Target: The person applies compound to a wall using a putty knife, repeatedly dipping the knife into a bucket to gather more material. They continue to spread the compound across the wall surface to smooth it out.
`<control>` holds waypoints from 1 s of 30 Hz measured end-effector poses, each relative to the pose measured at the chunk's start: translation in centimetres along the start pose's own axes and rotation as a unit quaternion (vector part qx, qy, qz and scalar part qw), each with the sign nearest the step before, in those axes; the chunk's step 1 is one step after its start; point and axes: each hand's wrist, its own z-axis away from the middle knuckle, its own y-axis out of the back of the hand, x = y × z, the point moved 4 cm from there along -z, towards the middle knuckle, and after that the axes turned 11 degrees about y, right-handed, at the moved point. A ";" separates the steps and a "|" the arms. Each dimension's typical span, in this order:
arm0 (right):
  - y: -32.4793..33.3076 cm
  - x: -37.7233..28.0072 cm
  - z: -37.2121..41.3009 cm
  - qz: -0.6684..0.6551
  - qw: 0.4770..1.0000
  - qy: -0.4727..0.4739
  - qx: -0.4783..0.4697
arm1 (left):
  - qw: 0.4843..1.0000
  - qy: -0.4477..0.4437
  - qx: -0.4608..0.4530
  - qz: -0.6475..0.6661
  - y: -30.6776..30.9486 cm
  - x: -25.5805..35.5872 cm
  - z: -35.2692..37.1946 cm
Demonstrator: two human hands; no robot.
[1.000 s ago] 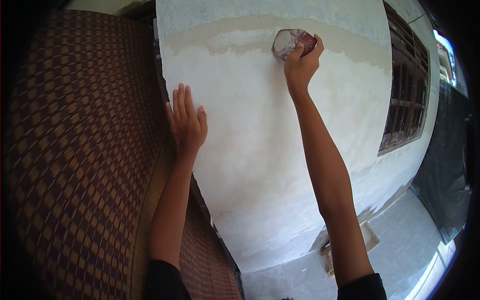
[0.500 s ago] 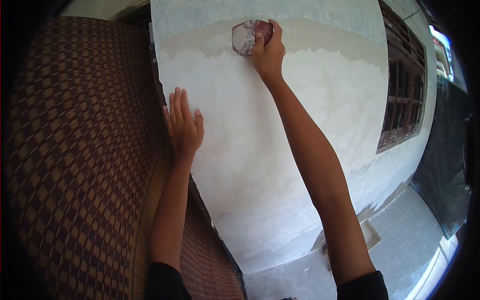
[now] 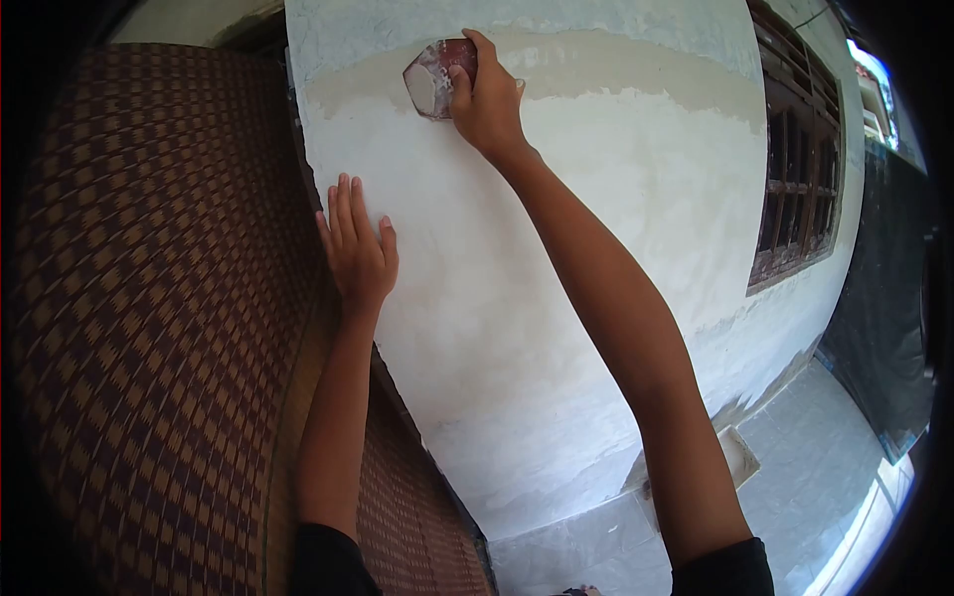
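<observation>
Smoothing, seemingly: right grip closed on reddish tool at wall; left grip spread flat, holding nothing; next stroke wants even pressure

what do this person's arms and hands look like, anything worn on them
Both arms end in plain black sleeves, left and right, which leave the forearms bare. The left hand and right hand are ungloved, and no watch, bracelet or ring shows on either.
</observation>
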 end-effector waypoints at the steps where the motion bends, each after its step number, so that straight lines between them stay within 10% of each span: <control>1: 1.2 1.3 0.1 0.016 0.999 -0.026 0.013 | 1.000 -0.002 0.002 -0.005 0.1 0.1 0.0; 7: 9.6 5.8 2.1 0.023 0.952 -0.228 0.205 | 1.000 -0.003 0.011 -0.020 0.2 0.5 0.0; 17: -0.6 -2.5 1.1 -0.049 0.997 0.055 0.005 | 1.000 -0.001 0.007 -0.010 0.0 0.1 0.0; 25: 6.6 4.3 2.3 0.025 0.969 -0.191 0.153 | 1.000 0.000 0.008 -0.010 0.0 0.3 -0.1; 30: 7.7 4.1 3.0 -0.032 0.971 -0.146 0.189 | 1.000 0.005 0.010 -0.022 -0.3 0.5 0.1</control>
